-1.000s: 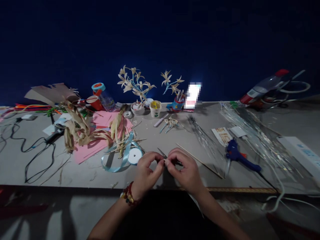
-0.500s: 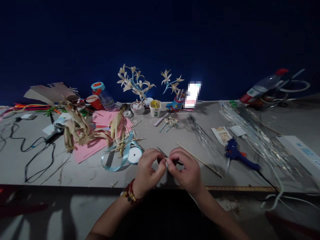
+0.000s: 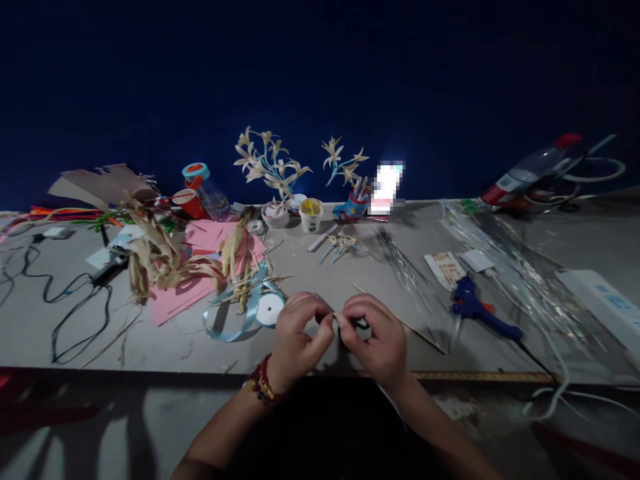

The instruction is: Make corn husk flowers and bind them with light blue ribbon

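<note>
My left hand (image 3: 303,340) and my right hand (image 3: 377,340) meet at the fingertips above the front of the table. Both pinch a tiny pale piece (image 3: 337,316), too small to identify and mostly covered by the fingers. Behind the right fingers a dark curved object (image 3: 361,325) shows in part. A thin stick (image 3: 423,339) lies just right of that hand. On the left, close to my left hand, rests a white spool (image 3: 270,309) with light-blue ribbon (image 3: 240,330) looped beside it. Small husk pieces with blue stems (image 3: 340,247) lie farther back.
Dried corn husks (image 3: 160,253) cover pink paper (image 3: 183,300) at left. Husk flowers (image 3: 273,160) stand behind, near a white cup (image 3: 311,220). Metal wires (image 3: 405,267), a blue glue gun (image 3: 480,312) and a power strip (image 3: 600,303) occupy the right. Black cable (image 3: 55,333) curls at far left.
Both hands have shifted slightly right and away from the table's front edge, still pinching at the fingertips. A thin grey blade-like tip that showed beyond the fingers is now hidden.
</note>
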Tool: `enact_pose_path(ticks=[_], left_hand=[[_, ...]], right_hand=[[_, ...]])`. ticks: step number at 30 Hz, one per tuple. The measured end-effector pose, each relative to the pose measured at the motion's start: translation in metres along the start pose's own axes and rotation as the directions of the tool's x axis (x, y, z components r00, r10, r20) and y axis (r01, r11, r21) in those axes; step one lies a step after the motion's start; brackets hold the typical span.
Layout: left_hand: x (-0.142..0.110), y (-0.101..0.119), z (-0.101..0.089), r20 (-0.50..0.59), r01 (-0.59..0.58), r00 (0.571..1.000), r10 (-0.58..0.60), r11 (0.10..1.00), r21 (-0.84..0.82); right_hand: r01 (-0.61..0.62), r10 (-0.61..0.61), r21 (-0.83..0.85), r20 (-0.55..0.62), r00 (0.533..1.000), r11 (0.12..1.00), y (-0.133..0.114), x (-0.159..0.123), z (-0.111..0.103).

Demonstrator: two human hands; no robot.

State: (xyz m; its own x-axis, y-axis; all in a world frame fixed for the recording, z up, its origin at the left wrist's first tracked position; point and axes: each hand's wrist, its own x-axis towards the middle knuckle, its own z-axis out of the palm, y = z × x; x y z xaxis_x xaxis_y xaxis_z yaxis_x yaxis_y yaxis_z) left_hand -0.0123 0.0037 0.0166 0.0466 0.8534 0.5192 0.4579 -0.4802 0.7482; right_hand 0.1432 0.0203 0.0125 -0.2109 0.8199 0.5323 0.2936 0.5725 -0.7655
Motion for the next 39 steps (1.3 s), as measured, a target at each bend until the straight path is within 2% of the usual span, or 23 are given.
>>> enact_pose_path(ticks=[3,6,8,11,13,19,26,32,39], left_hand=[[-0.001,-0.007,0.002,-0.053,0.002,0.999,0.001,0.998,0.066],[-0.004,-0.013,-0.001,-0.099,0.074,0.993,-0.065,0.993,0.087],[-0.004,-0.012,-0.004,-0.044,0.091,0.995,-0.089,0.995,0.031],[-0.001,-0.006,-0.005,0.022,0.024,0.999,-0.024,1.0,-0.014],[0.001,-0.003,-0.003,0.014,-0.027,1.0,0.027,1.0,0.002],[0.003,-0.001,-0.003,0.044,-0.087,0.995,0.084,0.994,0.067],[-0.002,-0.001,-0.006,0.07,-0.089,0.994,0.082,0.99,0.108],[-0.002,0.0,-0.01,0.063,-0.051,0.997,0.046,0.996,0.068],[-0.002,0.001,-0.009,0.093,-0.045,0.995,0.039,0.997,0.065]], right_hand=[[0.027,-0.027,-0.02,-0.015,1.0,0.999,0.002,-0.001,-0.001],[0.001,-0.002,-0.016,-0.062,0.998,1.0,0.003,-0.002,-0.004],[-0.015,0.015,0.003,-0.067,0.998,1.0,0.004,-0.001,-0.005],[-0.02,0.021,0.025,-0.042,0.999,1.0,0.003,0.001,-0.004],[-0.021,0.022,0.029,-0.027,0.999,0.999,0.001,0.002,-0.003],[0.014,-0.014,0.001,0.08,0.997,1.0,-0.001,0.007,-0.004],[0.063,-0.049,-0.09,0.154,0.987,0.994,-0.001,0.01,-0.012],[0.044,-0.027,-0.202,0.085,0.996,0.978,0.0,0.017,-0.03],[0.102,-0.036,-0.203,0.307,0.951,0.974,-0.013,0.019,-0.025]])
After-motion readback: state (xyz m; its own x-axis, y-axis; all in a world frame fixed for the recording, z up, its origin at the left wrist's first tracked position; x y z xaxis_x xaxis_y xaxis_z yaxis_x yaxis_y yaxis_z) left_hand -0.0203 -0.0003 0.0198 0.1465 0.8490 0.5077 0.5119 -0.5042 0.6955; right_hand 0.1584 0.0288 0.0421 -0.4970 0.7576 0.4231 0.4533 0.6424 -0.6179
